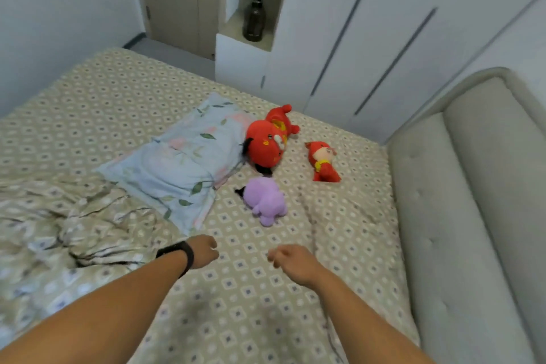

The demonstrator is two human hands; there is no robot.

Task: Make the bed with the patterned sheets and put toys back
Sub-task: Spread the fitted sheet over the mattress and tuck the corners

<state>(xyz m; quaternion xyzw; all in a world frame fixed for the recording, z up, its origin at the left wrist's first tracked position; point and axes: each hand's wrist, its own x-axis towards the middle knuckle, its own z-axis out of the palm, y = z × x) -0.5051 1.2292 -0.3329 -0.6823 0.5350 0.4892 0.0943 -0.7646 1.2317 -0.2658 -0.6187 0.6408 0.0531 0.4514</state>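
Note:
A beige diamond-patterned sheet (124, 103) covers the bed. A matching crumpled duvet (74, 224) is bunched at the left. A light blue floral pillow (183, 162) lies in the middle. Beside it rest a big red plush toy (266, 142), a small red doll (322, 162) and a purple plush toy (267, 201). My left hand (204, 251), with a black wristband, hovers over the sheet just below the pillow, fingers curled, nothing visible in it. My right hand (291, 260) is level with it, also curled, beside a crease in the sheet.
A padded grey headboard (472, 216) runs along the bed's right side. White wardrobe doors (369, 38) stand behind the bed. An open niche holds a dark bottle (254, 21). A door (177, 0) is at the back left.

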